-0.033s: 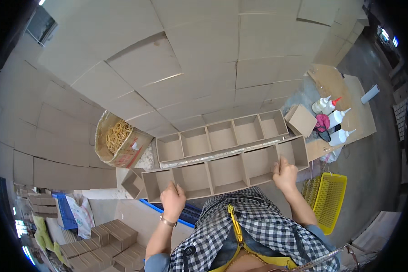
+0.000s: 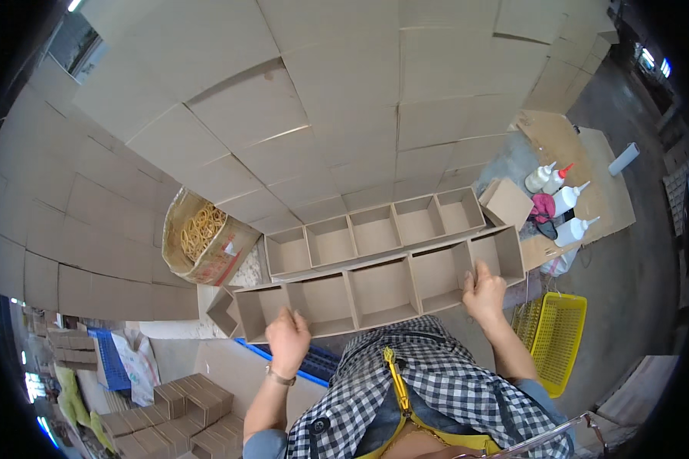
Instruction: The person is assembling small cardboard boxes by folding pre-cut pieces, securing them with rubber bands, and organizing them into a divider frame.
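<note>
A long brown fibreboard tray (image 2: 386,294), split by dividers into several open compartments, lies close in front of me. My left hand (image 2: 288,341) grips its near edge by the leftmost divider, fingers closed over the rim. Toward the right end, my right hand (image 2: 484,297) pinches the near edge at another divider. Dark slits show along the far side of the compartments. Just behind it rests a second divided tray (image 2: 375,227) of the same kind, touched by neither hand.
At left stands a carton (image 2: 207,264) of rubber bands (image 2: 203,232). Small fibreboard pieces (image 2: 507,204) and several white squeeze bottles (image 2: 568,199) sit at right. A yellow basket (image 2: 560,344) is below them. Stacked cardboard (image 2: 344,92) rises behind; bundled brown boards (image 2: 180,417) lie lower left.
The near tray has shifted slightly, its left end a little to the left. Dark slits at its far side have widened. Both hands stay on its near edge.
</note>
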`<control>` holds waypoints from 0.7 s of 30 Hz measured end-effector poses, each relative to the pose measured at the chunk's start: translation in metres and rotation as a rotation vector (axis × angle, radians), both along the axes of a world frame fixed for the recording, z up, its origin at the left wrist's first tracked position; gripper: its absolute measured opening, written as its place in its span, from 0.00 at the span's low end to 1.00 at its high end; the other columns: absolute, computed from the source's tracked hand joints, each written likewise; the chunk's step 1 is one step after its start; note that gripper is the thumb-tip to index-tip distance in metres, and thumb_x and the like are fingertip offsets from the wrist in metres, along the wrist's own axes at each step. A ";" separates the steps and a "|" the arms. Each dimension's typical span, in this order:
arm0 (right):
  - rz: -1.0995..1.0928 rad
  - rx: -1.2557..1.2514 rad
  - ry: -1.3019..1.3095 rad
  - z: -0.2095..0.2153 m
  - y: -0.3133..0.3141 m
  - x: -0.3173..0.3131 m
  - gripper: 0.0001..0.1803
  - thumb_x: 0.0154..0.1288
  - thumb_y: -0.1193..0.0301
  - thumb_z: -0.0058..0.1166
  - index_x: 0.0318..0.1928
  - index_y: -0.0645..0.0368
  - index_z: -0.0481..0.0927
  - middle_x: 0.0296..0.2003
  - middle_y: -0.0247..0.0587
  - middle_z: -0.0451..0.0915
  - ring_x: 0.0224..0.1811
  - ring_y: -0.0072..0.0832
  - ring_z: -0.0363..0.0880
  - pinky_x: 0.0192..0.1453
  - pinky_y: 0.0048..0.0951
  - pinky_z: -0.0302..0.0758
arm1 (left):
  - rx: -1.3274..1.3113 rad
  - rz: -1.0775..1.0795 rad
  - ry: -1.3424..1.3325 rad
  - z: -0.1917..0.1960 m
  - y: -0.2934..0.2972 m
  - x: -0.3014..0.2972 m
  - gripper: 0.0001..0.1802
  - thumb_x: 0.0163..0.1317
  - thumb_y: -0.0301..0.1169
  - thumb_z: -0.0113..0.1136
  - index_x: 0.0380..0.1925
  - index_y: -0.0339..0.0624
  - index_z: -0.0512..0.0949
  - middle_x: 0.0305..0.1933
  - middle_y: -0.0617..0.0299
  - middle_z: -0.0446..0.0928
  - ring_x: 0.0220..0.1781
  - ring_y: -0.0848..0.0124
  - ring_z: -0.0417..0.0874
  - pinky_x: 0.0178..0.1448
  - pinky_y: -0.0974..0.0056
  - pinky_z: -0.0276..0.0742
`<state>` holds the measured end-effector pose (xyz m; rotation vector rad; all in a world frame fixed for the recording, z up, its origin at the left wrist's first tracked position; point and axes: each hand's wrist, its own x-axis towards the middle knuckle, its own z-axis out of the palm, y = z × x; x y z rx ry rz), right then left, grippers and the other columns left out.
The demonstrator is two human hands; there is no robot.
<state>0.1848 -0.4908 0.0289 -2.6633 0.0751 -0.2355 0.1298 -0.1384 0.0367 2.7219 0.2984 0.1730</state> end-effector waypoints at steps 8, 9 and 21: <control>0.077 0.227 -0.611 0.200 0.033 -0.007 0.18 0.57 0.79 0.49 0.49 0.67 0.72 0.18 0.56 0.75 0.21 0.51 0.77 0.26 0.42 0.73 | 0.170 -0.123 -0.716 0.191 0.034 0.000 0.30 0.58 0.19 0.48 0.63 0.34 0.59 0.55 0.36 0.71 0.26 0.59 0.83 0.30 0.61 0.77; 0.095 0.212 -0.698 0.221 0.037 -0.004 0.17 0.57 0.78 0.49 0.49 0.68 0.73 0.19 0.57 0.75 0.21 0.51 0.77 0.27 0.42 0.73 | 0.115 -0.061 -0.716 0.220 0.027 -0.001 0.29 0.59 0.19 0.47 0.63 0.34 0.59 0.52 0.36 0.74 0.31 0.58 0.83 0.35 0.61 0.77; -0.154 -0.111 -0.601 0.492 0.042 0.106 0.22 0.54 0.70 0.46 0.51 0.61 0.77 0.49 0.59 0.77 0.54 0.42 0.75 0.59 0.37 0.68 | 0.077 -0.237 -0.634 0.482 0.074 0.133 0.17 0.49 0.24 0.49 0.40 0.28 0.75 0.34 0.57 0.76 0.36 0.70 0.75 0.43 0.67 0.69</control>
